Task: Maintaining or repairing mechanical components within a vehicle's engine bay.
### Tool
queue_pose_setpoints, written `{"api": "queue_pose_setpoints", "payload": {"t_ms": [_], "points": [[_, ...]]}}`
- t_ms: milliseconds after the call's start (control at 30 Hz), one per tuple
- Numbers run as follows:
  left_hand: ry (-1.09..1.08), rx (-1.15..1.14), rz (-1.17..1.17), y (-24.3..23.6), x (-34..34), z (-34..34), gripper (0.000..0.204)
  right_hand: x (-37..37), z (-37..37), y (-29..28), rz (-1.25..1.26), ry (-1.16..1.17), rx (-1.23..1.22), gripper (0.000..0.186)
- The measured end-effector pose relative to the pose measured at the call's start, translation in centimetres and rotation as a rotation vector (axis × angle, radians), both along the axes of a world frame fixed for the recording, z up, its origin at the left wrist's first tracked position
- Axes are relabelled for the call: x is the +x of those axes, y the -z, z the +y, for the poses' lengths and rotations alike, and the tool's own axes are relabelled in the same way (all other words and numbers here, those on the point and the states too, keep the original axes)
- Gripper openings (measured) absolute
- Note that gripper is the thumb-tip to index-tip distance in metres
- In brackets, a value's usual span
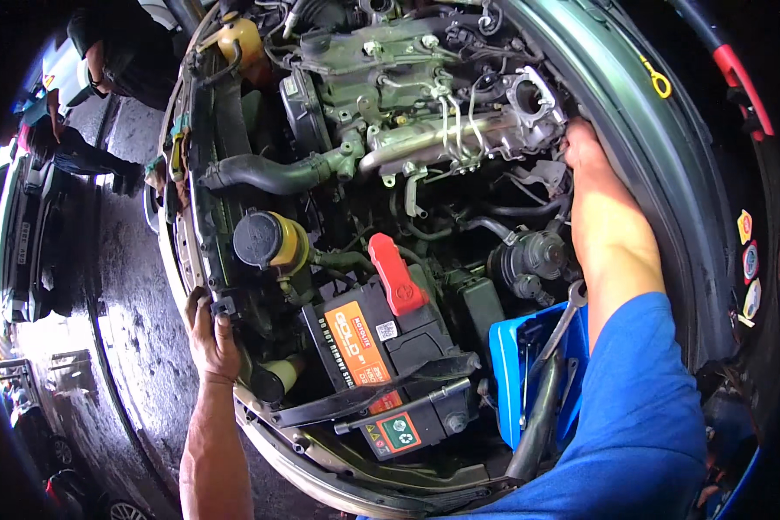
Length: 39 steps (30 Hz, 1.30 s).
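My left hand (213,345) grips the front edge of the engine bay (201,260), its thumb on the inner side and its fingers over the edge. My right arm reaches across to the far right of the engine (381,69). There my right hand (581,144) is pushed down beside the round metal intake opening (531,95), close to the bay's right rim. Its fingers are mostly hidden behind the engine parts, so what they touch does not show. Below the hand sit hoses and a round dark housing (542,253).
A battery (355,347) with a red terminal cover (397,276) sits near me, a ratchet (403,406) lying across it. A blue tray (507,381) holds a wrench (563,321). At left stands a yellowish reservoir (290,245). People (87,152) are on the wet floor beyond.
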<state>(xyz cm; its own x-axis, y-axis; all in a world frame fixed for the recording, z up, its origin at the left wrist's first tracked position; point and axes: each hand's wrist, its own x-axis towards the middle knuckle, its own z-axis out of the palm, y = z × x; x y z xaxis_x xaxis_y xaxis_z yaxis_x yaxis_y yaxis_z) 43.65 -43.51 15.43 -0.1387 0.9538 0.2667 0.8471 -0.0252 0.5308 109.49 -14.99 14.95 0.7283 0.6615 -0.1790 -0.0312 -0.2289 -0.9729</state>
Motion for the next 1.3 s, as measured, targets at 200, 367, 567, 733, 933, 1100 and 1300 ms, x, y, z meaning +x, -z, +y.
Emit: {"api": "queue_pose_setpoints", "payload": {"t_ms": [200, 367, 567, 733, 933, 1100, 1300], "points": [[0.01, 0.01, -0.014, 0.1, 0.0, 0.0, 0.076, 0.6, 0.4, 0.4, 0.017, 0.011, -0.047, 0.021], [0.035, 0.006, -0.01, 0.4, -0.3, 0.2, 0.075, 0.5, -0.4, 0.1, 0.02, -0.03, -0.054, 0.017], [0.021, -0.016, 0.001, 0.6, -0.5, -0.1, 0.073, -0.4, -0.3, -0.1, -0.049, 0.031, -0.174, 0.018], [0.021, -0.028, 0.006, 0.4, -0.4, 0.0, 0.071, -0.4, 0.0, -0.4, 0.049, 0.109, -0.142, 0.021], [0.017, -0.011, -0.019, 0.3, -0.1, 0.1, 0.077, 0.0, 0.1, -0.4, 0.143, 0.112, -0.09, 0.024], [0.018, 0.002, 0.007, 0.5, -0.4, 0.1, 0.073, 0.3, 0.9, 0.6, 0.114, 0.155, -0.11, 0.028], [0.021, -0.007, -0.024, 1.0, -0.7, 0.1, 0.067, -1.3, -0.3, 0.0, -0.355, 0.027, -0.273, 0.044]]}}
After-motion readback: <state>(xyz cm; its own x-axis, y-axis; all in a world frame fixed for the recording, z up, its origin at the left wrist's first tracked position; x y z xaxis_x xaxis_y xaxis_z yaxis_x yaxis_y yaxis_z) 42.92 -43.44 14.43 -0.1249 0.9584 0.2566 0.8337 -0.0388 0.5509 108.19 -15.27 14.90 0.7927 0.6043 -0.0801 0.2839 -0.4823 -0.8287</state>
